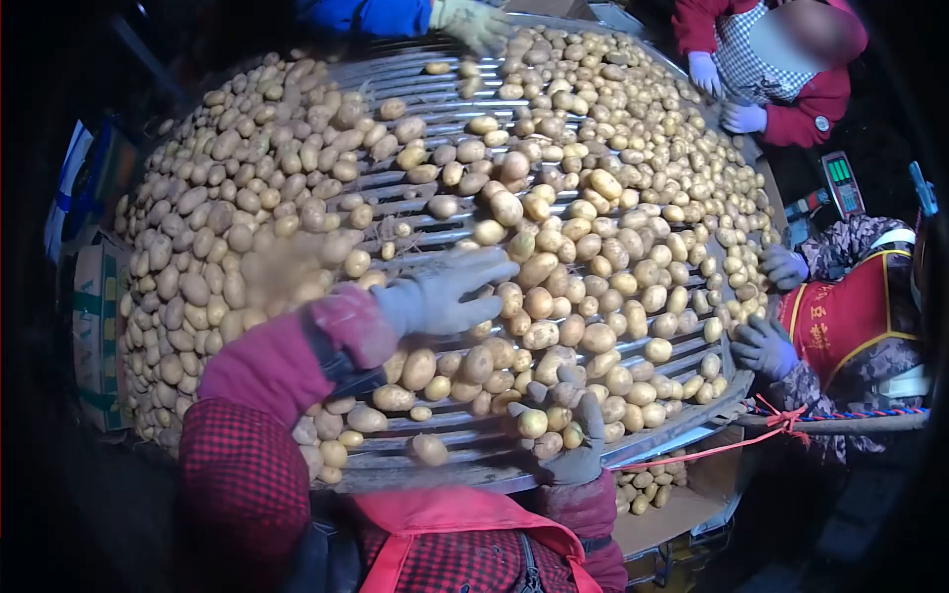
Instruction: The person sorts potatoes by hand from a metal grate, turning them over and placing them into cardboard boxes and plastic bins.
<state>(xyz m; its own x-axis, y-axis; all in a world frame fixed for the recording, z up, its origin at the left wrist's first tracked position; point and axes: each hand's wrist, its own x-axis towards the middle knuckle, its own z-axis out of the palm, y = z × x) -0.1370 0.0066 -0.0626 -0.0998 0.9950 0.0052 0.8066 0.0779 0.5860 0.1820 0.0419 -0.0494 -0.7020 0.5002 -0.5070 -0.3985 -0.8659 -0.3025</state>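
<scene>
1. Checked sleeve (242, 465), nearest the camera, leans in at the near left of the slatted table (386, 455).
2. Potatoes (539, 269) lie across the slatted table, thick at its left and right, sparser along its middle, where bare slats show.
3. Right hand (581, 450), gloved, is cupped around several potatoes at the slatted table's near edge; their exact count cannot be told.
4. Left hand (445, 292), gloved too, stretches over the slatted table's middle, fingers extended and slightly apart, gripping nothing visible; whether it touches potatoes cannot be told.
5. Picking through potatoes by hand seems the step under way. Next, the left hand would probably need to curl around a potato, with the right hand's load held level.
6. Neighbouring potatoes crowd both hands, and the left forearm (287, 361) hides part of the slatted table.
7. Around the slatted table are 3 co-workers: 1 at the far edge with a pale glove (474, 25), 1 at the far right corner, 1 in a red apron (835, 311) at the right edge.
8. Below the slatted table's near right corner, a box (704, 489) holds more potatoes.
</scene>
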